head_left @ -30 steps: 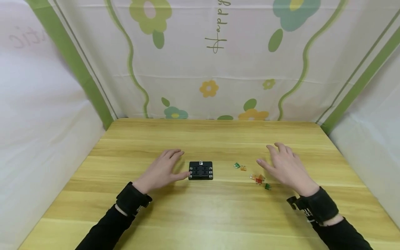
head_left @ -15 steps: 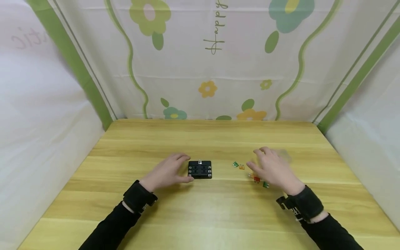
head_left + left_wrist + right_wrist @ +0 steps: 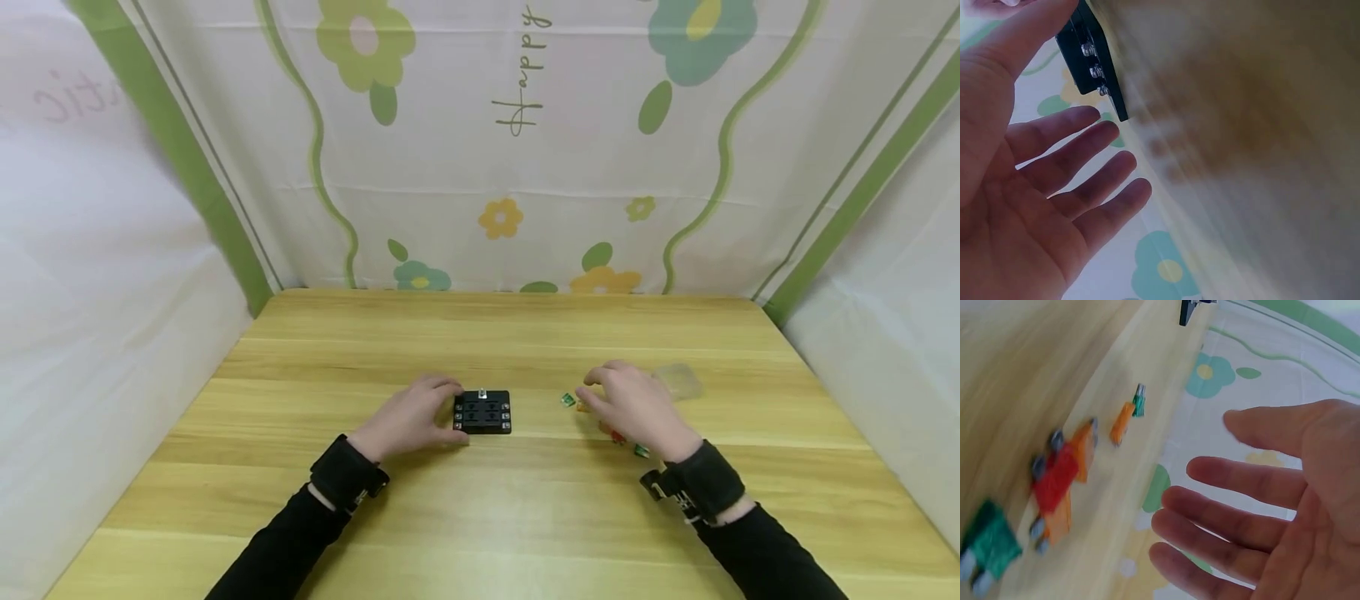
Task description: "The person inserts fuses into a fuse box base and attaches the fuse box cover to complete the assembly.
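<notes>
A black fuse block (image 3: 482,418) with silver screw terminals lies mid-table. At its left side is my left hand (image 3: 408,419), thumb by the near corner and fingers by the far one. In the left wrist view those fingers are spread and relaxed; whether the thumb touches the block (image 3: 1082,59) I cannot tell. My right hand (image 3: 636,408) hovers over small blade fuses, its fingers loosely extended around nothing. The right wrist view has a red fuse (image 3: 1057,478) among orange ones, a green fuse (image 3: 991,540) nearer, and a farther green fuse (image 3: 1139,403) beside an orange fuse (image 3: 1122,423).
Behind my right hand lies a clear, flat plastic piece (image 3: 678,381). The wooden table (image 3: 480,517) meets a flower-printed cloth (image 3: 450,150) at its back edge, and white cloth hangs at both sides.
My right hand has moved left and lower over the fuses, bringing the clear plastic piece behind it into view. My left hand has shifted slightly right, closer around the fuse block's left side.
</notes>
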Available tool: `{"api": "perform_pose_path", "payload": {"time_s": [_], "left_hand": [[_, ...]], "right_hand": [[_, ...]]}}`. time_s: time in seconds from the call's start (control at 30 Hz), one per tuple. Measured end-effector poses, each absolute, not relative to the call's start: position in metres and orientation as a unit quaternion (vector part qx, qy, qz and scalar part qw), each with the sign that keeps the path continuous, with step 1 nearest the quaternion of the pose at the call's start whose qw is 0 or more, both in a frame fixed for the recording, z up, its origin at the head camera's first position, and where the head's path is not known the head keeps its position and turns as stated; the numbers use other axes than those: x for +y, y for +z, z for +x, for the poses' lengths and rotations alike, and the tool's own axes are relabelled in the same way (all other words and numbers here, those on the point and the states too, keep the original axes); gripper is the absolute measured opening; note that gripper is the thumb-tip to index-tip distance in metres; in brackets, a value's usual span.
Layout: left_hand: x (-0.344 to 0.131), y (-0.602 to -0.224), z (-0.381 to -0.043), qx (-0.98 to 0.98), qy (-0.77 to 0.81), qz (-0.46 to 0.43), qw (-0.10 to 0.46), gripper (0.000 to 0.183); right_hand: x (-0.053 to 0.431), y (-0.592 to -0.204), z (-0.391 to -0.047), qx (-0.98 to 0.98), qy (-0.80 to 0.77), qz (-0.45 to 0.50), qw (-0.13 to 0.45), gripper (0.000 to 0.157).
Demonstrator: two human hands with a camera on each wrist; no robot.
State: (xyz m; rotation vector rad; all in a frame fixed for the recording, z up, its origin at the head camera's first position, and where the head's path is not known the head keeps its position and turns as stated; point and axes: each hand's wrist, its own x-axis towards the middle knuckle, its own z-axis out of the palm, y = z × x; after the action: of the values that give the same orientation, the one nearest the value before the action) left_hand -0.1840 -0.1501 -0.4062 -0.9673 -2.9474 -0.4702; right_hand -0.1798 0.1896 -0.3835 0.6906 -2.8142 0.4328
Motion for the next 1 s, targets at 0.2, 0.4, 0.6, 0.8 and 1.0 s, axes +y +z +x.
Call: {"api": "perform_pose_path", "payload": {"time_s": [0.2,0.4,0.6,0.8,1.0], "left_hand": [[-0.149,-0.407,-0.187,-0.939,-0.154,-0.306,-0.024,0.075],[-0.148,-0.401,-0.186,-0.937,-0.166,-0.304,-0.049,0.064],[-0.144,-0.395,-0.19,-0.935,-0.163,-0.309,-0.064,0.06],[-0.141,-0.39,-0.193,-0.936,-0.158,-0.306,-0.073,0.054],[-0.138,-0.386,-0.193,-0.936,-0.152,-0.307,-0.079,0.044]], "right_hand": [[0.179,-0.384,-0.183,-0.958,0.155,0.226,0.082,0.017],[0.172,-0.383,-0.185,-0.959,0.153,0.228,0.066,0.014],[0.169,-0.385,-0.188,-0.961,0.154,0.223,0.047,0.013],[0.171,-0.383,-0.194,-0.962,0.168,0.214,0.011,0.012],[0.171,-0.381,-0.201,-0.964,0.172,0.204,-0.005,0.016]]}}
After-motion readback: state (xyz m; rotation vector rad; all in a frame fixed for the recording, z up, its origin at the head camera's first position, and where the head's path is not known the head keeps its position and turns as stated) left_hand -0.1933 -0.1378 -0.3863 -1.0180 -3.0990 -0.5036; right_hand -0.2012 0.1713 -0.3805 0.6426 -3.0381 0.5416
